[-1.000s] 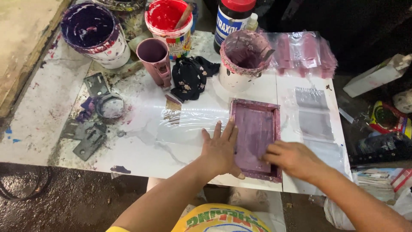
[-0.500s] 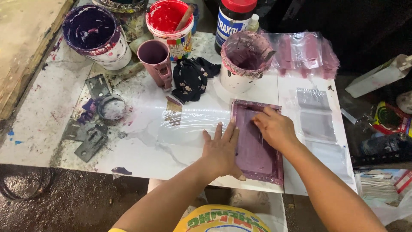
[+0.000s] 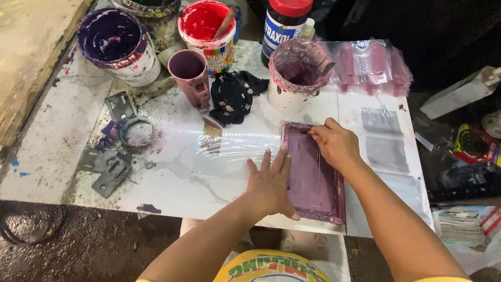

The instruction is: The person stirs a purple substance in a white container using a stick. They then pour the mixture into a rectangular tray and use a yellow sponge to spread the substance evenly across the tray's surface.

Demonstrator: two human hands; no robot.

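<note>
- Head view: a small purple-stained printing screen frame (image 3: 313, 175) was laid flat on the white table (image 3: 62, 136), near its front edge and right of centre.
- The left hand (image 3: 271, 183) was pressed flat, fingers spread wide, on the frame's left edge and on the clear plastic sheet (image 3: 229, 151) just beside it; nothing was gripped.
- The right hand (image 3: 336, 145) was set on the upper part of the frame with fingers curled down onto the mesh; whether something small was held under them couldn't be told.
- A white tub with a purple-crusted rim (image 3: 295, 73) was parked just behind the frame, with a black floral rag (image 3: 232, 96) crumpled to its left.
- A mauve plastic mug (image 3: 190, 75) was seen beside the rag, and a bucket of red ink (image 3: 206, 31) with a stick in it behind that.
- A big bucket of dark purple ink (image 3: 117, 44) was placed at the far left corner.
- Grey metal hinge clamps (image 3: 112, 172) and a small round lid (image 3: 135, 130) were scattered on the stained left part of the table.
- A stack of pink-printed clear bags (image 3: 370, 65) was piled at the back right, with a few grey printed bags (image 3: 383, 138) laid out right of the frame.
- A dark bottle with a red cap (image 3: 284, 23) was stood at the back.
</note>
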